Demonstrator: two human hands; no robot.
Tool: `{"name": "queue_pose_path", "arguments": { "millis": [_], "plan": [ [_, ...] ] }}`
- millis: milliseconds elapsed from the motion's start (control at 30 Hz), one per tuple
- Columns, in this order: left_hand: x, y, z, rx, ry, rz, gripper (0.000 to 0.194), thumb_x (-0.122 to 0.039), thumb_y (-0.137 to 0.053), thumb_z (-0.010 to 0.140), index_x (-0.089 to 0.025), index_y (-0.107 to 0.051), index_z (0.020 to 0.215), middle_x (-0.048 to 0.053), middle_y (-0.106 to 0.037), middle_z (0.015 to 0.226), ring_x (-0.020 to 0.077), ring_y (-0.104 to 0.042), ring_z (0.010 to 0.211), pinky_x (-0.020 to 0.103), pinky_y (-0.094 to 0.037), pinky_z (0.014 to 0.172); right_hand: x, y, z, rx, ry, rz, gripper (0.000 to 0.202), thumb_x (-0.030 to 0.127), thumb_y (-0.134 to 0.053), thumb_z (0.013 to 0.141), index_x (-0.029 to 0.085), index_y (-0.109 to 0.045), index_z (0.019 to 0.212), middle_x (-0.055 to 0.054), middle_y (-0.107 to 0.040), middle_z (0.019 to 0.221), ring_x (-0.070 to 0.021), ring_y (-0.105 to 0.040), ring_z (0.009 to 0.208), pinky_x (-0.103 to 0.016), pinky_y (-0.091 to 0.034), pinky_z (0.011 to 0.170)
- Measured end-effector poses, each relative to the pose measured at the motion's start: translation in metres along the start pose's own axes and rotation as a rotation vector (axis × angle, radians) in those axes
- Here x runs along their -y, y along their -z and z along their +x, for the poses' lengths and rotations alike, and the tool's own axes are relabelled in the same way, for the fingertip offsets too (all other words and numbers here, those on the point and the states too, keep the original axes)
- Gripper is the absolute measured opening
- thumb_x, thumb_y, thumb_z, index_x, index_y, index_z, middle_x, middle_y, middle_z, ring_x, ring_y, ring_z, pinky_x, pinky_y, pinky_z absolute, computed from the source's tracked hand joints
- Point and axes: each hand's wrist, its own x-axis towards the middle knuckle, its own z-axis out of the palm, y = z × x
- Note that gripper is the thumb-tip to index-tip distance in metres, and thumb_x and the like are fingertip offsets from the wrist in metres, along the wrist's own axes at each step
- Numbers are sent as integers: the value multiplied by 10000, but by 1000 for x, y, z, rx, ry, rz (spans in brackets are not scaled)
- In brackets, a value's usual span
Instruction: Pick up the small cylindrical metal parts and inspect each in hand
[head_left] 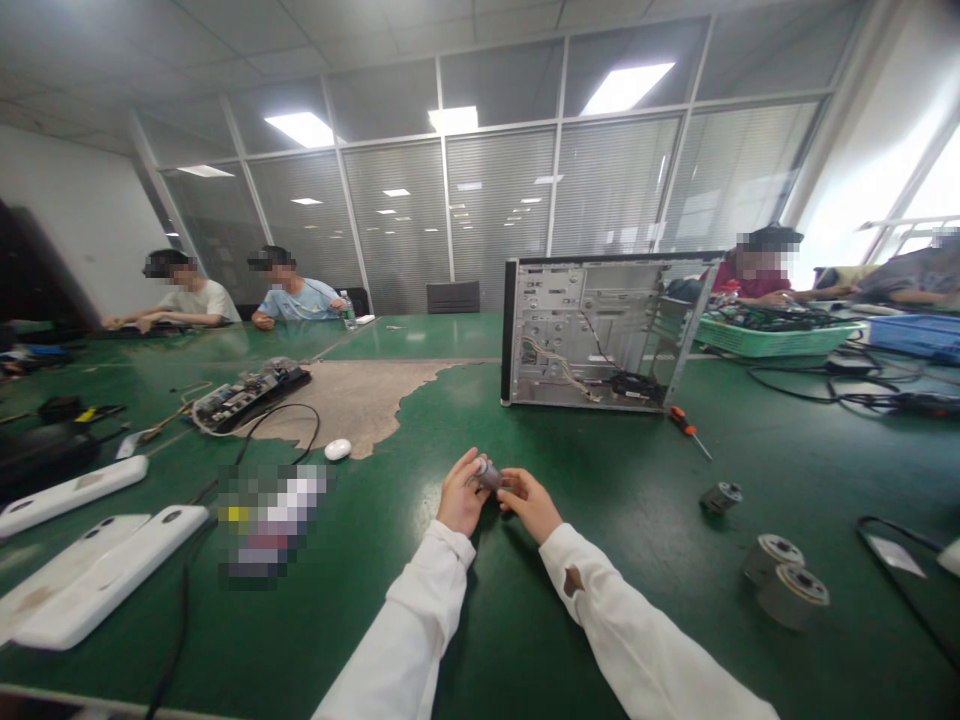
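Observation:
Near the middle of the green table, a small grey metal cylinder (489, 474) is held just above the surface. My left hand (461, 496) has its fingers wrapped round the cylinder's left side. On the other side my right hand (529, 502) pinches its lower right end with thumb and fingers. Three similar motor-like cylinders stand to the right: a small one (721, 498) and two larger ones, (774, 558) being the rear one and the front cylinder (793, 597) close by it.
An open computer case (585, 335) stands beyond my hands, with a screwdriver (688, 431) at its right. White panels (112, 575), cables and a circuit assembly (251, 393) lie left. Green (780, 338) and blue baskets are far right. Several people sit around the table.

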Motion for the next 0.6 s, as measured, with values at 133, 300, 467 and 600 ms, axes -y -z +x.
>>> {"name": "queue_pose_path", "arguments": {
  "millis": [133,300,467,600],
  "plan": [
    [2,-1,1,-30,-40,15,362,-121,-613,633,-163,-506,976,50,-610,801,134,-583,680,279,-453,662,1,-1,-1,-8,-4,6,333,220,-646,521,192,-551,839,-20,-604,787,-147,-574,684,-277,-485,552],
    [4,-5,-2,-51,-159,125,487,-63,-658,569,-183,-491,1011,51,-578,838,130,-575,728,295,-427,751,8,-3,-5,10,-7,-7,343,207,-638,527,193,-545,857,-24,-600,805,-146,-572,674,-284,-473,560],
    [5,-8,-7,39,-265,287,585,-15,-696,471,-200,-522,998,62,-540,936,180,-534,905,331,-364,871,14,-3,-7,90,-4,65,361,167,-625,523,200,-532,870,-17,-607,800,-146,-571,657,-291,-461,578],
    [6,-14,-14,130,-226,284,647,51,-684,400,-200,-548,980,70,-508,1046,201,-437,1066,298,-298,942,16,0,-6,120,66,68,460,66,-604,475,209,-524,905,-8,-605,825,-150,-572,726,-291,-444,679]
  ]
}}
